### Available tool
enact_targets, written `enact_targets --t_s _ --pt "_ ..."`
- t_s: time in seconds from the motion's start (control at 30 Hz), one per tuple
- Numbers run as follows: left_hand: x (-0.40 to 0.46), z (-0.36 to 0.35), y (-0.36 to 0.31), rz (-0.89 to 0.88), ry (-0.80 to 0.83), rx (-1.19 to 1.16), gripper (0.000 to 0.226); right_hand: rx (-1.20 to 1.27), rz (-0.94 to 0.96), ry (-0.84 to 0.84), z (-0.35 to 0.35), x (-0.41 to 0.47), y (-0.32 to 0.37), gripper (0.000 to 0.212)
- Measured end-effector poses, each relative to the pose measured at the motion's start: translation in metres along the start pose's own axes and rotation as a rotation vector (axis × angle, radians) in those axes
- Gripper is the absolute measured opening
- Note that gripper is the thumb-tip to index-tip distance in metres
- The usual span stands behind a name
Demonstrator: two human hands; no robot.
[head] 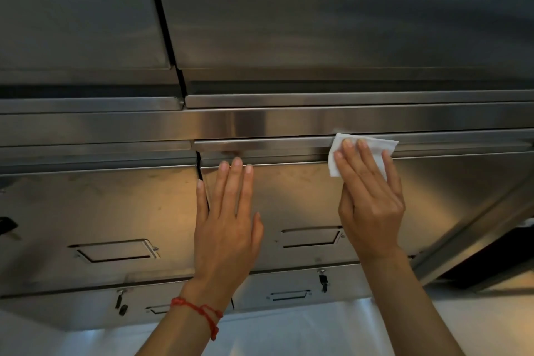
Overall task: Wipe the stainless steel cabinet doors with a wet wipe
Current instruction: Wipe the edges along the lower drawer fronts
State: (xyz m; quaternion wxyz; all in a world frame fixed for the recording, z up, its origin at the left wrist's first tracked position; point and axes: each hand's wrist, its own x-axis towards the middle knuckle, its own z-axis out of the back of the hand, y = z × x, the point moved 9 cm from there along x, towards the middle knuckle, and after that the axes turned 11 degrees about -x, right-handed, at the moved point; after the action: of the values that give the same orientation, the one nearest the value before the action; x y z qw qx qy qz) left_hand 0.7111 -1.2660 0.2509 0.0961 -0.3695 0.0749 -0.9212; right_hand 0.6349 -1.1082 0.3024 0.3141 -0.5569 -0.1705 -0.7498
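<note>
Right hand (372,199), fingers flat, presses wet wipe (364,153) onto cabinet door (303,196) top edge, running sideways; left hand (228,225) flat beside, holding nothing; recessed handle (312,237) between wrists.

Pale glossy floor (289,326), warm light

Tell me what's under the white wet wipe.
The white wet wipe lies flat under the right hand, over the top edge of a stainless steel cabinet door. The steel directly beneath it is covered, so its condition cannot be seen.
</note>
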Motion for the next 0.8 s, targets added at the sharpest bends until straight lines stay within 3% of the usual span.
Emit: enact_targets --t_s 0.37,0.8 --pt "0.001 0.008 -0.011 -0.014 -0.009 -0.027 0.062 -0.037 0.053 0.052 0.003 0.002 0.001 0.026" --pt "0.012 -0.011 -0.068 -0.072 0.036 -0.079 0.055 0.049 0.087 0.041 0.002 0.002 -0.015 0.028"
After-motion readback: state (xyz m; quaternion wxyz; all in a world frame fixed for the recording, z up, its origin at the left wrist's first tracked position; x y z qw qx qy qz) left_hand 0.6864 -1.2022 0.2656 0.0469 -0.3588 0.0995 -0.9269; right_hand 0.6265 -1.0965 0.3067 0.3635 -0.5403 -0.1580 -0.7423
